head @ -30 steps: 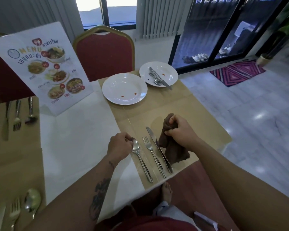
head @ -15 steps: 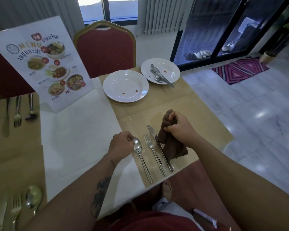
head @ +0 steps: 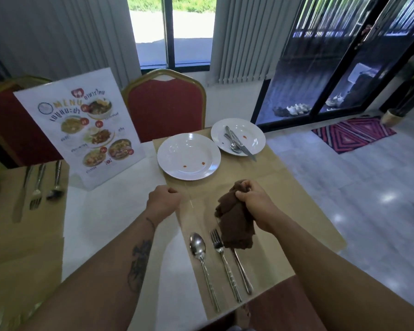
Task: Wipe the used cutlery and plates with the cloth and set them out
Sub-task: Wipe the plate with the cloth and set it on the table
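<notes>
The right hand (head: 253, 199) grips the brown cloth (head: 234, 220) in a bunch, its loose tail hanging over the blade end of the knife (head: 243, 271). The left hand (head: 163, 201) hovers beside it, curled into a fist with nothing showing in it. Spoon (head: 197, 247), fork (head: 219, 244) and knife lie side by side on the near end of the paper mat (head: 285, 211), looking done with. Just beyond the hands sits the near plate (head: 188, 158), with two red sauce spots; further off to the right the far plate (head: 253, 130) carries a second, unwiped set of cutlery (head: 236, 142). I'd judge the near plate is next. To do it well, the left hand ought to open and steady the rim while the right presses a clean fold of cloth flat over the spots and sweeps them off in one pass, not smearing. The dangling tail wants gathering up first, lest it drag the laid knife out of line
</notes>
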The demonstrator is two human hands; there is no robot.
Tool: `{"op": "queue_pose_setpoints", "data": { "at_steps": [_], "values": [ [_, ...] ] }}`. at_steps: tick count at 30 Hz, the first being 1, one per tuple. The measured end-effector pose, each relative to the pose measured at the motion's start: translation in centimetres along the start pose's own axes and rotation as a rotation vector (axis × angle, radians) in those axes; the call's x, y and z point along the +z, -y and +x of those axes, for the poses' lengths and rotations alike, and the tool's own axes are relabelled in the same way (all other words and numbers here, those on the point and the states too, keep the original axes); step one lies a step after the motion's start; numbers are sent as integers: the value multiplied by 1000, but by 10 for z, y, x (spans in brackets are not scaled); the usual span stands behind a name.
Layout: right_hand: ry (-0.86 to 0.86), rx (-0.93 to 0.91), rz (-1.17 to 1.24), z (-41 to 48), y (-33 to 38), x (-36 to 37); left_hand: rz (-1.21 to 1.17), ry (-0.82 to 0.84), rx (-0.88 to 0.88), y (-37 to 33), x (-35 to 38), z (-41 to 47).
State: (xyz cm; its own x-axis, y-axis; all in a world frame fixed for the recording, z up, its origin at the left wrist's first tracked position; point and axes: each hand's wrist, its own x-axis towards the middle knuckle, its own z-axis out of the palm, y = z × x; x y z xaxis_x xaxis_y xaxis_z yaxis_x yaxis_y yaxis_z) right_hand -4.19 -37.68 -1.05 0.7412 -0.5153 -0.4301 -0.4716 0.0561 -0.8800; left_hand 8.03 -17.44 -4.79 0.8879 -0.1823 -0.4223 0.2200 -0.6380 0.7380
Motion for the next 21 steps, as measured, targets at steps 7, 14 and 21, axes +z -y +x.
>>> {"op": "queue_pose_setpoints", "data": {
  "at_steps": [7,14,21],
  "values": [
    [112,266,232,17,21,-11,-550,-5,-274,-33,-2,43],
    [277,291,33,33,22,-38,-808,-81,-394,-53,11,71],
    [192,268,-397,47,20,-68,-947,-96,-395,-70,21,65]
  ]
}}
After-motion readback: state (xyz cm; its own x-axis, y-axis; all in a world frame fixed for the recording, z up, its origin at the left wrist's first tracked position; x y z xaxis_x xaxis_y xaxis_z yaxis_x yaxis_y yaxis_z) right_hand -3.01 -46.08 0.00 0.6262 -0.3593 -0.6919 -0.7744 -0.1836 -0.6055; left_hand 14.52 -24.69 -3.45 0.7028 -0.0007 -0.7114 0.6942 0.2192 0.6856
